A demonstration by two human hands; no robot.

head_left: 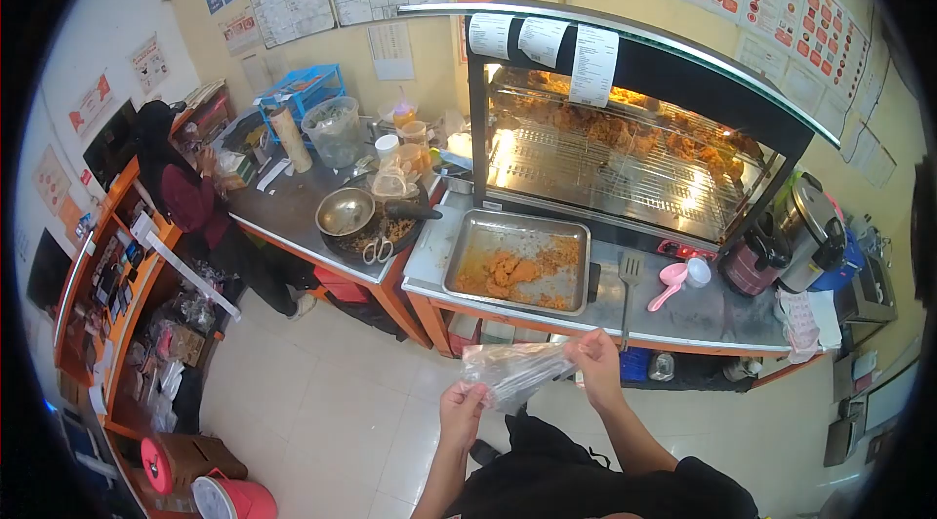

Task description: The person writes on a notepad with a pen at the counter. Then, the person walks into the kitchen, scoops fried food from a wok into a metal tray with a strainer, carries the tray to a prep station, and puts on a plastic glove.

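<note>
Between my two hands a clear plastic bag is stretched out, in front of the counter's edge. My left hand pinches its left end, and my right hand grips its right end. Just beyond the bag, a metal tray on the counter holds a piece of fried food and orange crumbs. A slotted spatula lies to the right of the tray, with a pink scoop beyond it.
Behind the tray stands a lit glass warmer with fried food on its racks. Rice cookers are at the right. A pan and scissors lie on the left counter. Another person stands at the far left.
</note>
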